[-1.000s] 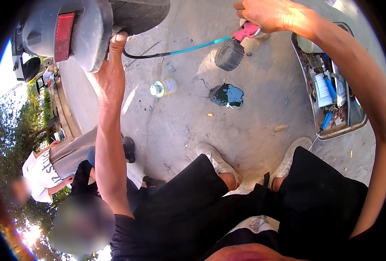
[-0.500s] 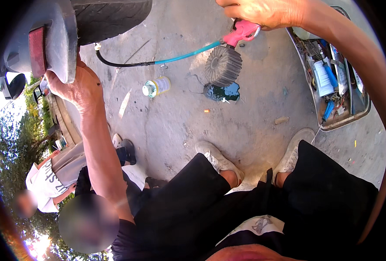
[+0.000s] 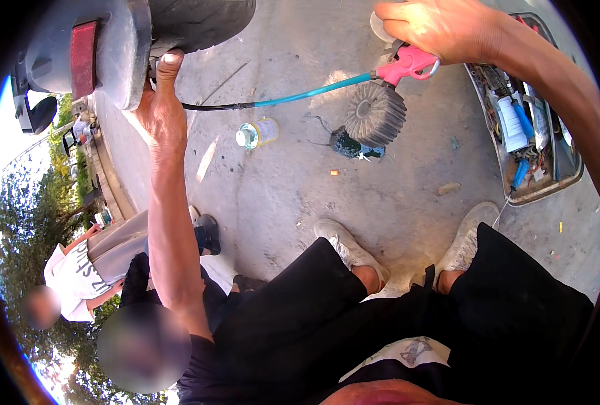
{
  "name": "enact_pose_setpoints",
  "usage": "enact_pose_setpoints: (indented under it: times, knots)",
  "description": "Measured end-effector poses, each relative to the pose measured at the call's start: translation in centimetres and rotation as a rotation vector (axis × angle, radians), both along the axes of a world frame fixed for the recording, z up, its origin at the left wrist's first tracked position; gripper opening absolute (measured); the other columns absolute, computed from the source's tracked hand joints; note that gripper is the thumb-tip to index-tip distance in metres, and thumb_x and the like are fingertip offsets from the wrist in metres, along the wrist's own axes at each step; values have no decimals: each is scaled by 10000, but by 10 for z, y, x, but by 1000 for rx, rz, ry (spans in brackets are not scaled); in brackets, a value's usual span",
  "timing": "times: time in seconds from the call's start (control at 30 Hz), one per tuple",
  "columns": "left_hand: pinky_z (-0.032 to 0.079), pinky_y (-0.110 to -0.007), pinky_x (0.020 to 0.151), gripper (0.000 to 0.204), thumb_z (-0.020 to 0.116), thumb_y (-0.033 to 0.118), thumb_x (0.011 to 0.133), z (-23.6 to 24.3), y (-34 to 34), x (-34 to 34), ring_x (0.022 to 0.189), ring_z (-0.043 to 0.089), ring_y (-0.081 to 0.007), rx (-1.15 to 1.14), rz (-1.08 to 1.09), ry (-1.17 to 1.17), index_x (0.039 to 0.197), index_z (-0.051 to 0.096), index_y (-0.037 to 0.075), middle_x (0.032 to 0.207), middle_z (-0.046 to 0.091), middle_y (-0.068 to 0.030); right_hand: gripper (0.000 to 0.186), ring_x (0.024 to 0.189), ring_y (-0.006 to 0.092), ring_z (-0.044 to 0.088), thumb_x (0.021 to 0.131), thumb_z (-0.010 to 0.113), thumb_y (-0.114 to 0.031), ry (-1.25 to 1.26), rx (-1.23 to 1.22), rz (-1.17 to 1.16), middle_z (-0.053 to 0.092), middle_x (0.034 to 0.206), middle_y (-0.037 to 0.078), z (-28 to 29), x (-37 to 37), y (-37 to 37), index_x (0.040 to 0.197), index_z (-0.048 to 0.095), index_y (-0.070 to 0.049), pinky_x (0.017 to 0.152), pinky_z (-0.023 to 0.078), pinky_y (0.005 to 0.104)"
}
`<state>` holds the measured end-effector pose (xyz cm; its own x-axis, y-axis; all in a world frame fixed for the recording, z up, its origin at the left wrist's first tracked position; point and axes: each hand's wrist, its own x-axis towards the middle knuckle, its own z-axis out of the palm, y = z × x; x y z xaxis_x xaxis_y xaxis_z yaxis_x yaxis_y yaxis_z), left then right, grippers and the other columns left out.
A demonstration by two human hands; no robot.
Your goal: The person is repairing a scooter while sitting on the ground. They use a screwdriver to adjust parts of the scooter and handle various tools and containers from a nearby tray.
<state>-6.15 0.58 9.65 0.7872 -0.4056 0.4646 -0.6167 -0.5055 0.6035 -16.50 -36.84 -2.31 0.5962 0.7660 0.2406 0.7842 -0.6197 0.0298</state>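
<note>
My left hand [image 3: 161, 115] is closed beside a dusty grey fender [image 3: 121, 54] with a red reflector [image 3: 84, 59], below a black tyre [image 3: 202, 23]. The end of a black and turquoise hose [image 3: 293, 92] disappears at that hand; what its fingers grip is hidden. My right hand [image 3: 431, 27] grips a pink inflator gun [image 3: 401, 66] at upper right. A ribbed grey round housing [image 3: 374, 115] hangs beneath the gun, above a dark wet patch [image 3: 347, 147] on the concrete floor. A pale, partly hidden round object is behind my right fingers.
A bottle [image 3: 259, 133] lies on the floor [image 3: 259, 189]. An open metal toolbox [image 3: 550, 185] with blue-handled tools stands at right. Other people [image 3: 84, 277] are at left. My shoes [image 3: 350, 250] are below.
Both hands shifted left and down half a second ago and have moved back up and right. The hose end, visible below the tyre then, is now hidden at my left hand.
</note>
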Motion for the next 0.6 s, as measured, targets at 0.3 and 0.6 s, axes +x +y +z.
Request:
enact_pose_setpoints:
  times: [0.3, 0.6]
  knots:
    - [468, -398, 1007, 550, 788, 452, 968, 18, 3, 0, 1077, 615, -230, 51, 222, -332, 1237, 697, -19, 1160, 704, -117, 190, 603, 280, 671, 834, 656, -262, -74, 47, 30, 606, 805, 78, 2, -4, 1, 772, 618, -86, 521, 534, 427]
    - [413, -430, 1054, 704, 784, 550, 938, 20, 1, 1, 1133, 576, -253, 137, 175, -330, 1319, 658, -29, 1221, 676, -119, 200, 637, 288, 691, 837, 655, -269, -17, 64, 2, 613, 802, 79, 2, -11, 0, 780, 622, -80, 539, 548, 435]
